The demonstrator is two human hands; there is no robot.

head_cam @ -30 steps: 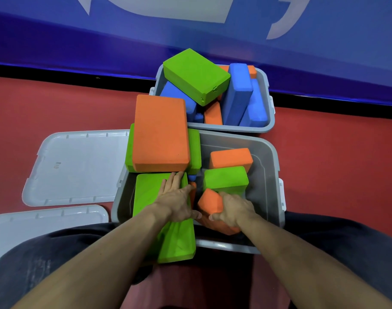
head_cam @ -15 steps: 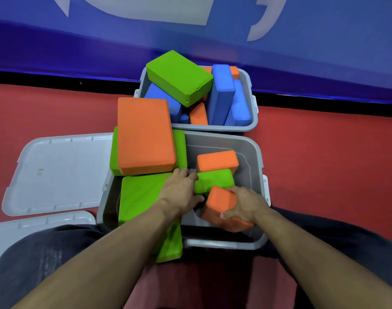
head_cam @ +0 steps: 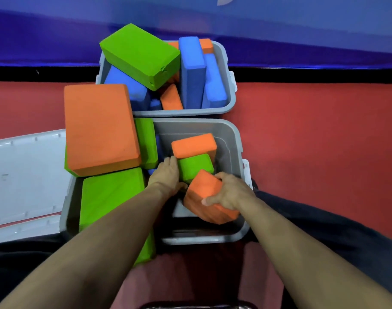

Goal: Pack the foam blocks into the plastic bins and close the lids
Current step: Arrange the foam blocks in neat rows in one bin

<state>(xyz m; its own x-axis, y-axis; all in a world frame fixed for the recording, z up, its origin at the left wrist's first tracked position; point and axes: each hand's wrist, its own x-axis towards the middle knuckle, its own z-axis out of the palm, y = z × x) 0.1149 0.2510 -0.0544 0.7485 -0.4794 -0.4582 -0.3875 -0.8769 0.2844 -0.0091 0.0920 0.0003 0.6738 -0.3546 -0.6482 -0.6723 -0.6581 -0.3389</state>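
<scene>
Two grey plastic bins stand open on the red floor. The near bin [head_cam: 231, 139] holds green and orange foam blocks. My right hand [head_cam: 230, 192] grips a tilted orange block [head_cam: 201, 192] at the bin's near right corner. My left hand [head_cam: 167, 176] grips the left side of a small green block [head_cam: 195, 167], which lies against another orange block [head_cam: 194, 144]. A large orange block [head_cam: 99, 128] lies over the bin's left rim on a green block [head_cam: 147, 141]. A big green block [head_cam: 108, 195] leans at the near left. The far bin [head_cam: 229, 94] is piled with blue, orange and green blocks.
Two white lids lie on the floor to the left, one [head_cam: 23, 172] beside the near bin and another [head_cam: 21, 228] closer to me. A blue wall with a black base strip runs behind the far bin. My dark-clothed legs flank the near bin.
My left hand has left the big green block and moved right onto the small green block. My right hand has lifted and turned the orange block toward the bin's near right corner.
</scene>
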